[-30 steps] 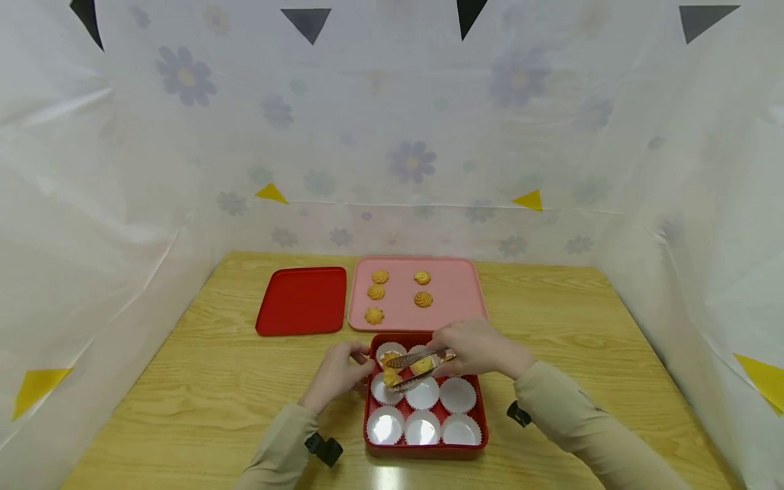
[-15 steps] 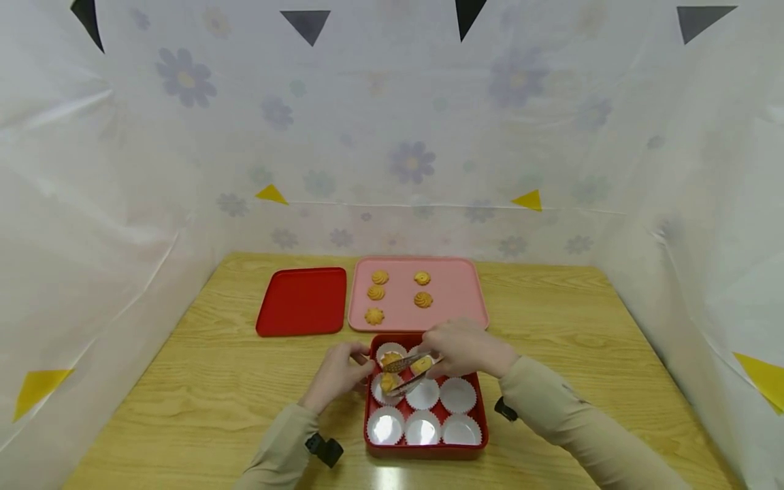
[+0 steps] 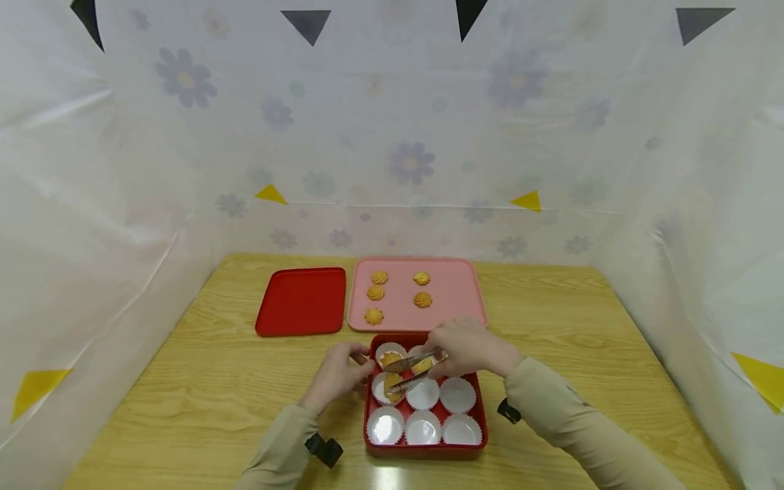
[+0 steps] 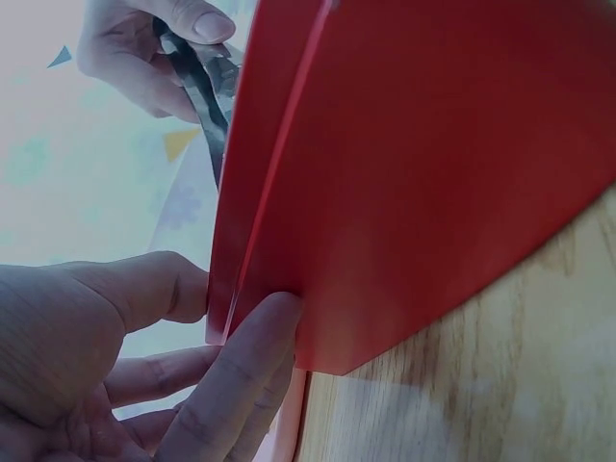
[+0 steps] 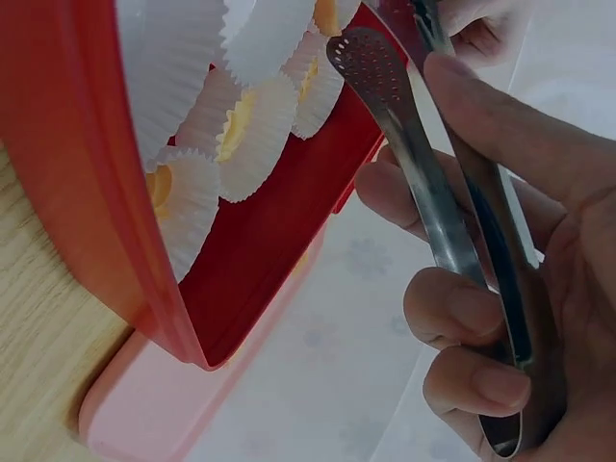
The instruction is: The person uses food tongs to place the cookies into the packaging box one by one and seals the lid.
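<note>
In the head view, my left hand (image 3: 339,376) grips the left wall of a red box (image 3: 424,452); the left wrist view shows thumb and fingers on either side of that wall (image 4: 385,192). My right hand (image 3: 470,348) holds metal tongs (image 5: 423,183) with perforated tips over the box. Below the tongs' tips, a cookie (image 3: 392,393) lies at the left paper cup of the middle row, tilted and partly hidden by one tong arm. The tong arms stand apart. Behind it, the far row's cups hold cookies (image 3: 422,366); its right cup is mostly covered by my right hand.
White paper cups (image 3: 422,427) line the box's middle and near rows. Behind the box, a pink tray (image 3: 456,292) carries several piped cookies (image 3: 376,292). Left of it lies a flat red tray (image 3: 301,301). A patterned white curtain (image 3: 392,122) surrounds the wooden table (image 3: 539,306).
My right hand and the tongs have moved slightly left. The cookie has come down from between the tong arms to the middle-left cup. My left hand has stayed on the box.
</note>
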`<state>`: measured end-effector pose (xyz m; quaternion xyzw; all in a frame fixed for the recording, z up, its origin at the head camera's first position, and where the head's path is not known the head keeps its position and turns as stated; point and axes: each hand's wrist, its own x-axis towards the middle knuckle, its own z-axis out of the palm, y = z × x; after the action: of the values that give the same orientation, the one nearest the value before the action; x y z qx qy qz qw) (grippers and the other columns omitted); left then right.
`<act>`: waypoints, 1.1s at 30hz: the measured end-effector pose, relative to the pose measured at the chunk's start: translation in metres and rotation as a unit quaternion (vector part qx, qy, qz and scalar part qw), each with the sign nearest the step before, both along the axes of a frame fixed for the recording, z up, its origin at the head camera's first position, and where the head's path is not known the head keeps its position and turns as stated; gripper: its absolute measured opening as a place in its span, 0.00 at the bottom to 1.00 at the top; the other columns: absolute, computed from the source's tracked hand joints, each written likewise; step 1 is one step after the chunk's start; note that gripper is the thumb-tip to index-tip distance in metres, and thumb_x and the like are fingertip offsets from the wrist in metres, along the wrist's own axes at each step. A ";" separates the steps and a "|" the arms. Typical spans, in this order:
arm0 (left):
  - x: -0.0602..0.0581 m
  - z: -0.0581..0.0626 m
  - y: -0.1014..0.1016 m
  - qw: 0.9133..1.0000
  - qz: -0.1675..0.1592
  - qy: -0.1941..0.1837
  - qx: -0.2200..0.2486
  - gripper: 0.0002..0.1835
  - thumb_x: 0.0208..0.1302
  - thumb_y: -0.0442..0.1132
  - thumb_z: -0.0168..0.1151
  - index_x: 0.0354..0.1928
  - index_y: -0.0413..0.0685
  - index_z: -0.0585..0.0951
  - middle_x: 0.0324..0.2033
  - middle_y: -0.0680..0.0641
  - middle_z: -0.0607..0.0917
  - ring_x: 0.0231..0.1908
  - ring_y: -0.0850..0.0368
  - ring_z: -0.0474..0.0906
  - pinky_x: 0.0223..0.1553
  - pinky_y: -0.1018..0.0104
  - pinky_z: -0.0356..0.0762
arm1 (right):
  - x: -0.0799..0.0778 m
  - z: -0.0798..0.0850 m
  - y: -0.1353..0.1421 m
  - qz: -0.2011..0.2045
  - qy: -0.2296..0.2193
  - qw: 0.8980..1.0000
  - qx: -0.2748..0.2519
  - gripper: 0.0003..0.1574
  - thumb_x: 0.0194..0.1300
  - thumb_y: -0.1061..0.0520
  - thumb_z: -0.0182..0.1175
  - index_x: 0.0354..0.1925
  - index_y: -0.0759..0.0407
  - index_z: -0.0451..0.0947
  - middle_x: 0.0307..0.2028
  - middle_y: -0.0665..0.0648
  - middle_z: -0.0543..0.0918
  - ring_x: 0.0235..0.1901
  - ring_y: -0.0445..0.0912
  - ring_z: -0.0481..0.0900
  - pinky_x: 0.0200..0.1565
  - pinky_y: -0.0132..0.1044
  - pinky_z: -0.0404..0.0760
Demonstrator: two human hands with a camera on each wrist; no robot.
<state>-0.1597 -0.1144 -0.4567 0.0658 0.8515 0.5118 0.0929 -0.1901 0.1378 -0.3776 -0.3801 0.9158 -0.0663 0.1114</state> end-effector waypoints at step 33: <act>0.000 -0.002 0.001 1.000 0.005 0.008 -0.003 0.17 0.63 0.31 0.63 0.52 0.28 0.81 0.35 0.37 0.86 0.23 0.55 0.85 0.25 0.63 0.85 | 0.020 0.002 -0.014 -0.011 0.139 0.990 0.029 0.09 0.52 0.48 0.77 0.23 0.44 0.85 0.18 0.41 0.78 0.19 0.39 0.56 0.20 0.31 0.54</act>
<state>-0.1600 -0.1137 -0.4586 0.0655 0.8543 0.5089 0.0836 -0.1697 0.1236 -0.3760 -0.3720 0.9281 0.0125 -0.0068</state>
